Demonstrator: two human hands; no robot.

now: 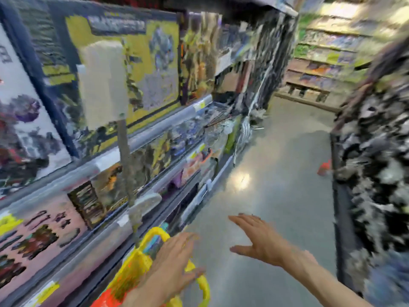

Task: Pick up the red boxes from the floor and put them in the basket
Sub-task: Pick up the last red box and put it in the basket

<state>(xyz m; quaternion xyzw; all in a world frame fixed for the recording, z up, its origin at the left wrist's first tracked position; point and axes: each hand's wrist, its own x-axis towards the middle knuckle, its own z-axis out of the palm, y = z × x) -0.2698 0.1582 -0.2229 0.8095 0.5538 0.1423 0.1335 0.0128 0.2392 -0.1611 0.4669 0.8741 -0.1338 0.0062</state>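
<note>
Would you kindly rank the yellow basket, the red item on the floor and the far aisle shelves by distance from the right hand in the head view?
From the right hand:
1. Yellow basket, just to its left, under the left hand.
2. Red item, ahead on the floor to the right.
3. Far aisle shelves, at the aisle's end.

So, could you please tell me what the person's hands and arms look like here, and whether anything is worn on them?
Both are bare. The left hand and the right hand show no gloves, and no rings or watch can be made out, though the picture is blurred. The right forearm is uncovered as far as the frame's edge, with no sleeve in view. Little of the left forearm shows.
</note>
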